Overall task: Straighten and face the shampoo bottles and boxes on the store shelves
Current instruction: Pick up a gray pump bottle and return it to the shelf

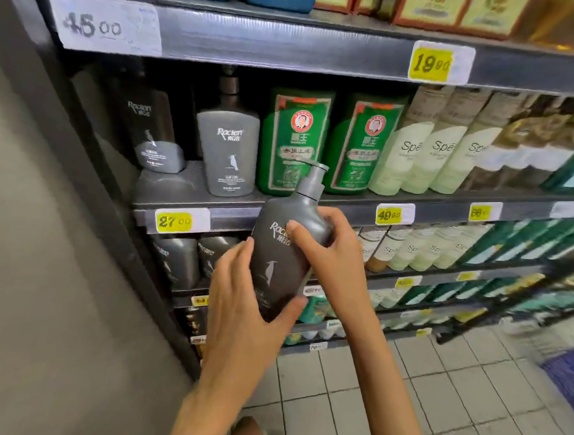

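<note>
A dark grey pump bottle (279, 249) with a white bird logo is held in the air in front of the shelf edge, tilted to the right, label toward me. My left hand (243, 300) grips its lower part, thumb across the bottom. My right hand (327, 248) grips its upper part, thumb on the label. On the shelf (345, 200) behind stand a lighter grey pump bottle (228, 150), a dark bottle (152, 131) far back at the left, two green bottles (294, 142) and pale green bottles (421, 147).
A dark upright post (95, 165) bounds the shelves on the left, beside a grey wall. Lower shelves hold more grey, pale and green bottles. Yellow price tags (175, 220) line the shelf edges. White floor tiles (436, 385) lie below right.
</note>
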